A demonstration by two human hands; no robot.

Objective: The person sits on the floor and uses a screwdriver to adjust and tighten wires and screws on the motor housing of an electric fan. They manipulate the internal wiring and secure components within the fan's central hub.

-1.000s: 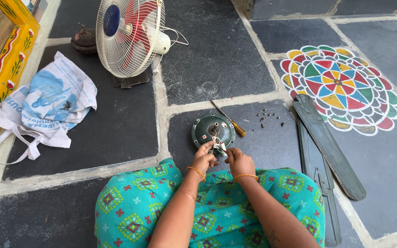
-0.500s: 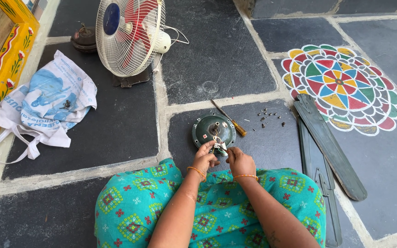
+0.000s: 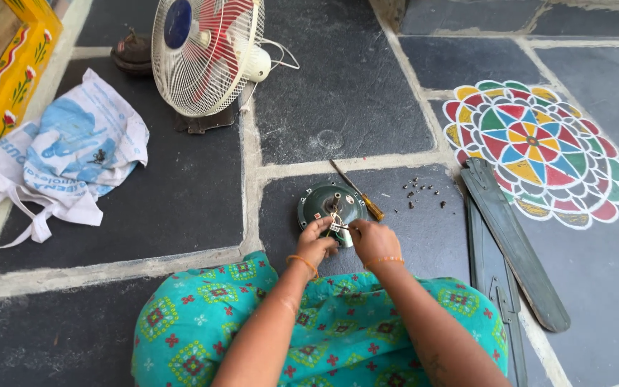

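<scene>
Motor housing (image 3: 332, 204), round, dark green, sits on the slate floor (image 3: 180, 193) just ahead of the knees. Head view: both hands at its near edge, left hand (image 3: 316, 242) and right hand (image 3: 372, 240) about equally close, fingers pinching white wires (image 3: 338, 223) above the hub. Screwdriver (image 3: 358, 192) touches the housing's right rim, pointing away-left; screws (image 3: 418, 193) and fan blades (image 3: 514, 247) further right.

Round dark-green fan motor housing (image 3: 329, 203) lies flat on stone floor, wires up
</scene>
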